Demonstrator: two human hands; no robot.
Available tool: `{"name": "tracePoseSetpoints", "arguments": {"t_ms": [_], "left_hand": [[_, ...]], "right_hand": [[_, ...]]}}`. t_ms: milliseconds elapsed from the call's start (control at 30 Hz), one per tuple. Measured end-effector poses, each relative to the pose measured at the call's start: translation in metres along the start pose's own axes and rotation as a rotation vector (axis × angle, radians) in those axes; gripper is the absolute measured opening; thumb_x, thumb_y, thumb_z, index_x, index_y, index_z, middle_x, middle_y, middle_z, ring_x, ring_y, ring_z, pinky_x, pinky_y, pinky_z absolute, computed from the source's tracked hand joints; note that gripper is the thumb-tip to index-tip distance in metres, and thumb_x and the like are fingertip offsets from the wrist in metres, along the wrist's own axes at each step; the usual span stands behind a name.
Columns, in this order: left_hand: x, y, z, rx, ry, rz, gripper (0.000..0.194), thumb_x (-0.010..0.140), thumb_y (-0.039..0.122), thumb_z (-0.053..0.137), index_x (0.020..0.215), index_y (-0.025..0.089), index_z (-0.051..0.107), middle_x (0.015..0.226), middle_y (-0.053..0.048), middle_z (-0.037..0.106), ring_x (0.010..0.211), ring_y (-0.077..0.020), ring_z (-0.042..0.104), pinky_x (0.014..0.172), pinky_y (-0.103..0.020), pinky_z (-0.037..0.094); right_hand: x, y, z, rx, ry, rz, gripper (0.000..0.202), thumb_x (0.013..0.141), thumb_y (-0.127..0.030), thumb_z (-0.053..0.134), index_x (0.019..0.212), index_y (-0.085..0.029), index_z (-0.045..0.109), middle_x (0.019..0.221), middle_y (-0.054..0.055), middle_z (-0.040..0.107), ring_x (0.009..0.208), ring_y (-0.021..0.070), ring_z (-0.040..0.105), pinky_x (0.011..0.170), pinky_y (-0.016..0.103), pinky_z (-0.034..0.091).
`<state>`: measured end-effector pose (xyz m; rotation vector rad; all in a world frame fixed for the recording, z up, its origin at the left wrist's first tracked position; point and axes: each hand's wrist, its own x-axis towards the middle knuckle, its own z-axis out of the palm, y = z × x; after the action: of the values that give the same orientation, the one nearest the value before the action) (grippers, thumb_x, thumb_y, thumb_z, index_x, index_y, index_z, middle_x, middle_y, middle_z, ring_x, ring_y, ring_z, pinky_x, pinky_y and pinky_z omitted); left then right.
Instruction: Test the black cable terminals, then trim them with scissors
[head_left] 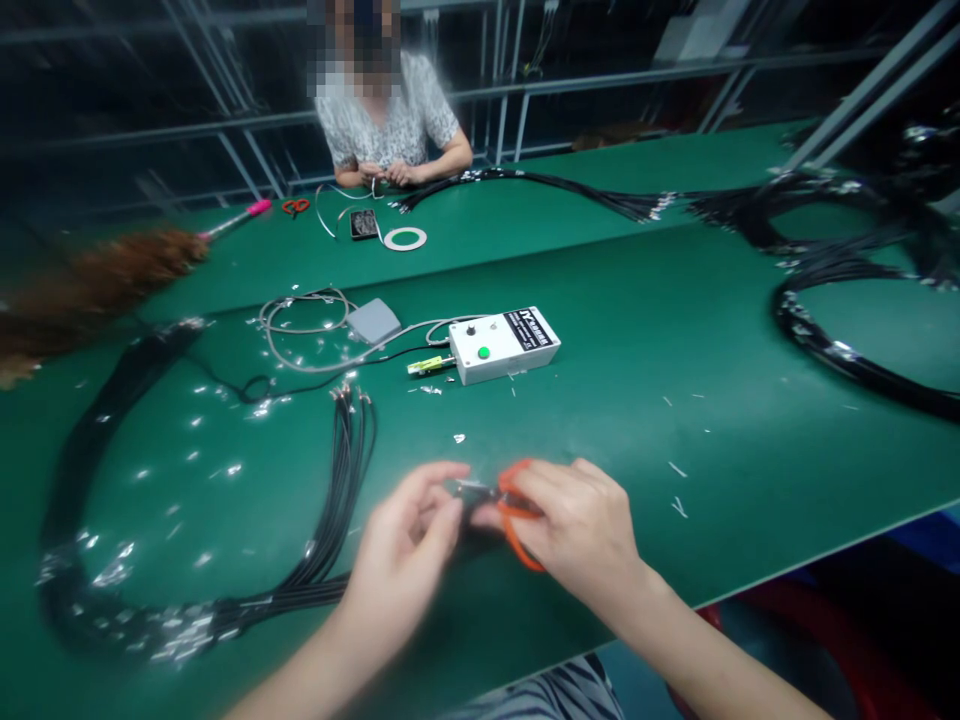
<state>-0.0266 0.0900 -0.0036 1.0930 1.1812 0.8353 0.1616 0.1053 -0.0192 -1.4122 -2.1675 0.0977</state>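
Observation:
My right hand (pixel 581 515) grips a pair of scissors with orange handles (pixel 519 545), its fingers through the loops. The dark blades reach left to the fingertips of my left hand (pixel 409 530). My left hand is closed, thumb against curled fingers with the index finger raised; what it pinches is small and blurred. A bundle of black cables (pixel 281 598) runs along the table to my left wrist, which hides its end. Another group of black cable ends with metallic tips (pixel 345 440) lies beyond my left forearm.
On the green table (pixel 600 440) sit a white control box (pixel 491 358) with a green button, a grey pedal (pixel 375 321), and scattered clear scraps. Opposite, a person (pixel 390 125) handles a thin white strip. Coiled black cables (pixel 817 340) lie right; a brown duster (pixel 112 290) lies left.

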Motion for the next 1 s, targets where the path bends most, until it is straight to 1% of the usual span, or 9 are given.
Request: {"name": "tracePoseSetpoints", "arguments": {"t_ms": [367, 467, 533, 600, 667, 767, 833, 900, 1000], "left_hand": [[0.0, -0.001, 0.0, -0.005, 0.009, 0.01, 0.035, 0.09, 0.039, 0.057, 0.118, 0.017, 0.056, 0.07, 0.002, 0.047, 0.06, -0.0088, 0.044, 0.051, -0.018, 0.033], [-0.002, -0.003, 0.006, -0.002, 0.006, 0.013, 0.034, 0.091, 0.039, 0.056, 0.117, 0.017, 0.056, 0.069, 0.003, 0.047, 0.059, -0.0093, 0.045, 0.05, -0.018, 0.033], [0.004, -0.003, 0.002, -0.009, 0.004, 0.042, 0.032, 0.092, 0.038, 0.055, 0.117, 0.018, 0.055, 0.067, 0.004, 0.046, 0.055, -0.0087, 0.044, 0.048, -0.019, 0.033], [0.02, -0.001, -0.016, 0.0, 0.053, 0.134, 0.033, 0.093, 0.036, 0.054, 0.121, 0.02, 0.051, 0.065, 0.005, 0.049, 0.049, -0.0089, 0.046, 0.048, -0.021, 0.036], [0.043, 0.003, -0.051, 0.08, 0.215, 0.28, 0.038, 0.094, 0.033, 0.051, 0.129, 0.022, 0.044, 0.065, 0.004, 0.055, 0.051, -0.0123, 0.055, 0.052, -0.024, 0.042], [0.071, 0.01, -0.107, 0.526, 0.634, 0.377, 0.046, 0.094, 0.027, 0.046, 0.135, 0.013, 0.031, 0.072, 0.001, 0.058, 0.067, -0.0199, 0.063, 0.062, -0.031, 0.049], [0.075, 0.009, -0.119, 0.69, 0.687, 0.4, 0.052, 0.088, 0.025, 0.057, 0.133, 0.01, 0.036, 0.095, -0.009, 0.062, 0.089, -0.0278, 0.062, 0.078, -0.041, 0.05], [0.064, 0.0, -0.1, 0.837, 0.588, 0.466, 0.037, 0.088, 0.022, 0.056, 0.123, 0.013, 0.049, 0.112, -0.013, 0.058, 0.106, -0.0307, 0.056, 0.091, -0.046, 0.045], [0.038, -0.025, -0.039, 0.943, 0.215, 0.484, 0.008, 0.085, 0.015, 0.055, 0.089, 0.019, 0.061, 0.092, -0.007, 0.064, 0.092, -0.0239, 0.061, 0.085, -0.036, 0.05]], "right_hand": [[-0.004, 0.001, 0.004, 0.1, -0.05, 0.074, 0.04, 0.088, -0.054, 0.058, 0.068, -0.021, 0.065, 0.064, -0.002, 0.069, 0.054, 0.0113, 0.057, 0.06, 0.029, 0.026], [-0.001, 0.003, 0.007, 0.282, -0.151, 0.216, 0.044, 0.082, -0.059, 0.061, 0.063, -0.02, 0.064, 0.06, -0.001, 0.065, 0.053, 0.0123, 0.052, 0.058, 0.029, 0.027], [0.004, 0.01, 0.01, 0.572, -0.258, 0.4, 0.051, 0.079, -0.066, 0.06, 0.058, -0.019, 0.06, 0.052, -0.002, 0.056, 0.049, 0.012, 0.046, 0.054, 0.028, 0.027], [0.009, 0.022, 0.014, 0.913, -0.286, 0.587, 0.056, 0.081, -0.07, 0.052, 0.056, -0.02, 0.054, 0.048, -0.004, 0.046, 0.047, 0.0114, 0.041, 0.051, 0.027, 0.028], [0.012, 0.035, 0.017, 1.171, -0.212, 0.71, 0.056, 0.085, -0.071, 0.044, 0.061, -0.021, 0.051, 0.05, -0.005, 0.043, 0.048, 0.0113, 0.039, 0.052, 0.027, 0.03], [0.007, 0.048, 0.02, 1.333, -0.104, 0.786, 0.053, 0.087, -0.07, 0.043, 0.067, -0.021, 0.05, 0.055, -0.005, 0.044, 0.051, 0.0117, 0.039, 0.055, 0.027, 0.031], [0.001, 0.051, 0.022, 1.344, -0.073, 0.813, 0.052, 0.086, -0.069, 0.045, 0.069, -0.021, 0.051, 0.056, -0.004, 0.046, 0.052, 0.012, 0.039, 0.056, 0.027, 0.031], [-0.003, 0.049, 0.025, 1.329, -0.049, 0.823, 0.052, 0.086, -0.069, 0.046, 0.069, -0.021, 0.052, 0.056, -0.004, 0.046, 0.054, 0.0125, 0.04, 0.056, 0.028, 0.03], [-0.003, 0.044, 0.029, 1.326, -0.028, 0.813, 0.052, 0.085, -0.07, 0.046, 0.069, -0.021, 0.053, 0.056, -0.003, 0.047, 0.054, 0.0129, 0.041, 0.056, 0.028, 0.03]]}}
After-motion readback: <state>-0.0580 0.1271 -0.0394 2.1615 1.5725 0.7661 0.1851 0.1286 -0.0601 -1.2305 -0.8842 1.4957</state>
